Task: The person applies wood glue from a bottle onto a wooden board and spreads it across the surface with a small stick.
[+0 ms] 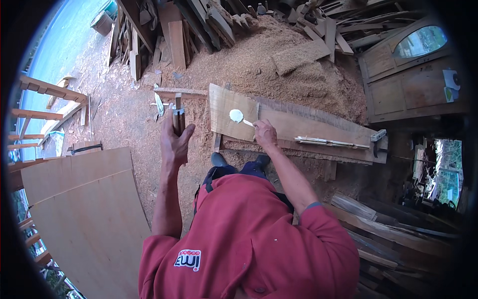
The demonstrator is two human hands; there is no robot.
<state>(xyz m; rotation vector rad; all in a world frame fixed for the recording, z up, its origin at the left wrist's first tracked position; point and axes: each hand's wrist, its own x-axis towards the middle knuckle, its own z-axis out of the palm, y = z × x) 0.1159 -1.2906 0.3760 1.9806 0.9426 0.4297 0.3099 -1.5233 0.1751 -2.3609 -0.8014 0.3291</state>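
Observation:
My left hand (pixel 176 138) grips a small bundle of wooden pieces (pixel 179 121), held upright over the shavings-covered floor. A whitish smear shows near the bundle's upper part. In my right hand (pixel 266 132) is a thin pale stick (pixel 248 122), its far end at the edge of a round patch of white paste (pixel 236 116). The paste, which looks like glue, lies on a thin wooden board (pixel 244 99). That board rests on the left end of a long plank worktop (pixel 291 116). Fingers of the right hand are just above the board's right edge.
Narrow wood strips (pixel 328 142) and a small dark curved tool (pixel 376 149) lie on the worktop. Behind it rises a sawdust heap (pixel 254 56). Leaning boards (pixel 177 45) stand at the back, a plywood sheet (pixel 86 209) at left, a panelled wooden door (pixel 410 86) and stacked lumber (pixel 388 231) at right.

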